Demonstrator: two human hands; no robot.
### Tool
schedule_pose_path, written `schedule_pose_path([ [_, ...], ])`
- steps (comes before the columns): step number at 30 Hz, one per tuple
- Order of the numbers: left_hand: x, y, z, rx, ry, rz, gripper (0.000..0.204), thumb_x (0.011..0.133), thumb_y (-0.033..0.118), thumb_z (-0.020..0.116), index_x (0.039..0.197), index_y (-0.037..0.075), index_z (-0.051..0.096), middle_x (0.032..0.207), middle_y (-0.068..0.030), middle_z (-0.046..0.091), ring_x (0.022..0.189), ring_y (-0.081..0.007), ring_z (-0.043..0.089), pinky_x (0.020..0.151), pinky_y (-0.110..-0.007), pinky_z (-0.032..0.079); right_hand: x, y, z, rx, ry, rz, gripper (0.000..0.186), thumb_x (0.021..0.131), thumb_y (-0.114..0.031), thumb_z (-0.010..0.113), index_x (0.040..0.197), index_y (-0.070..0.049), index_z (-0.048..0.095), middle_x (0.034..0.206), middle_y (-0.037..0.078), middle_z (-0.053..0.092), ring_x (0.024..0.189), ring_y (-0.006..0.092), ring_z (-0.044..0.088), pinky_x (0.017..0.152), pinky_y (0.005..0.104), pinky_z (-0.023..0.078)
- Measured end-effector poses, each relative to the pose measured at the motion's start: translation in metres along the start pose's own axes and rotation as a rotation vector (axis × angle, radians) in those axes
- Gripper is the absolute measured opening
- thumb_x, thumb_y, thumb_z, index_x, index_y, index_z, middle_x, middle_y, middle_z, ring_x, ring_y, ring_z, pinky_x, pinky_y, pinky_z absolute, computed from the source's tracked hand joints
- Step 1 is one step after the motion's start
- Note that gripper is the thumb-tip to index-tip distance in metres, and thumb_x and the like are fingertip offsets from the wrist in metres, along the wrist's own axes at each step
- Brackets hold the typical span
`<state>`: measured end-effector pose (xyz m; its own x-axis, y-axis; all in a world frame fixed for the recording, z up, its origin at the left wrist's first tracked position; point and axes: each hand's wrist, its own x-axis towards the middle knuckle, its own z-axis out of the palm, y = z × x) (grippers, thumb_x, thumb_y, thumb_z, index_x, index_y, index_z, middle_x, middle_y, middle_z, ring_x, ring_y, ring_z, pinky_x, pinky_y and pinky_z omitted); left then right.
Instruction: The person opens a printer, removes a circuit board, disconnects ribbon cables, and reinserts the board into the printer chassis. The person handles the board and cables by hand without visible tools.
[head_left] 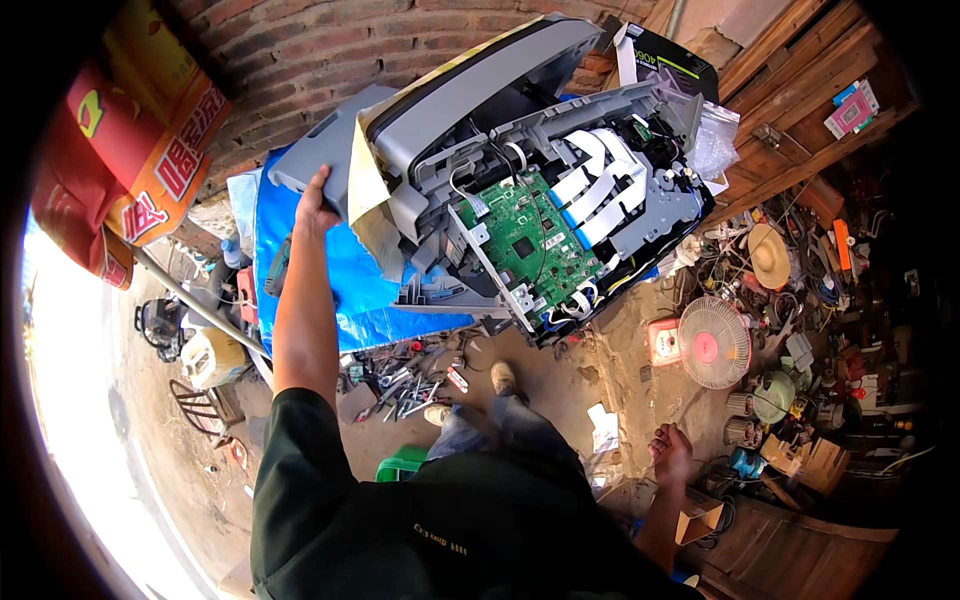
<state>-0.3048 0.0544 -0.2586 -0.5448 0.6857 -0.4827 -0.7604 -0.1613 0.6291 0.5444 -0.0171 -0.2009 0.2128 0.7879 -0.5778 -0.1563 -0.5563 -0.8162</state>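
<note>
An opened printer (470, 110) with a grey plastic housing rests tilted on a blue sheet (360, 310). Its green circuit board (525, 235), white flat ribbon cables (605, 185) and a metal plate (660, 215) are exposed. My left hand (316, 200) grips the edge of a grey plastic panel (338, 145) at the printer's left, thumb on top. Away from the printer, low on the right, my right hand (670, 455) hangs with its fingers curled in. Whether anything is inside that fist is hidden.
Beside my left forearm lies a green-grey tool (280, 265) on the sheet. Scattered hand tools (410, 390) cover the ground below. To the right stand a round fan (714, 342), a straw hat (769, 255) and heaped parts. A brick wall (290, 50) is behind.
</note>
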Motion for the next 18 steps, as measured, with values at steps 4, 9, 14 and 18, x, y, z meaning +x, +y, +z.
schedule_pose_path([
  [4, 0.051, -0.02, -0.026, -0.044, -0.101, -0.087, 0.045, 0.104, 0.034, 0.065, 0.133, 0.0, 0.061, 0.125, -0.0174, 0.072, 0.109, -0.0343, 0.072, 0.1, -0.052, 0.056, -0.001, 0.016, -0.009, -0.029, 0.011, 0.024, 0.025, 0.103, -0.031, 0.065, 0.101, -0.006, 0.069, 0.087, 0.005, 0.066, 0.07, 0.0163, 0.06, 0.065, 0.0314, 0.051],
  [9, 0.082, -0.047, -0.04, 0.372, 0.288, 0.053, 0.055, 0.101, 0.043, 0.068, 0.129, -0.004, 0.065, 0.116, -0.014, 0.075, 0.103, -0.0257, 0.074, 0.086, -0.043, 0.059, 0.004, 0.018, 0.008, -0.061, -0.031, 0.058, 0.025, 0.103, -0.029, 0.066, 0.103, -0.004, 0.069, 0.088, 0.007, 0.067, 0.073, 0.0182, 0.062, 0.067, 0.033, 0.053],
  [14, 0.048, 0.007, -0.119, 0.881, 0.323, 0.367, 0.076, 0.094, 0.051, 0.072, 0.142, -0.007, 0.057, 0.136, -0.0232, 0.066, 0.125, -0.0337, 0.064, 0.1, -0.04, 0.051, 0.04, 0.025, 0.067, -0.18, -0.204, 0.068, 0.042, 0.106, -0.039, 0.06, 0.1, 0.001, 0.069, 0.086, 0.011, 0.07, 0.07, 0.0201, 0.065, 0.067, 0.0329, 0.055],
  [18, -0.057, -0.053, -0.077, 1.007, 0.261, 0.601, 0.08, 0.093, 0.048, 0.075, 0.145, -0.008, 0.052, 0.143, -0.0287, 0.059, 0.136, -0.0366, 0.057, 0.113, -0.041, 0.043, 0.055, 0.043, 0.06, -0.539, -0.141, -0.024, 0.064, 0.11, -0.049, 0.047, 0.093, 0.008, 0.071, 0.078, 0.015, 0.072, 0.065, 0.0202, 0.07, 0.059, 0.0325, 0.053],
])
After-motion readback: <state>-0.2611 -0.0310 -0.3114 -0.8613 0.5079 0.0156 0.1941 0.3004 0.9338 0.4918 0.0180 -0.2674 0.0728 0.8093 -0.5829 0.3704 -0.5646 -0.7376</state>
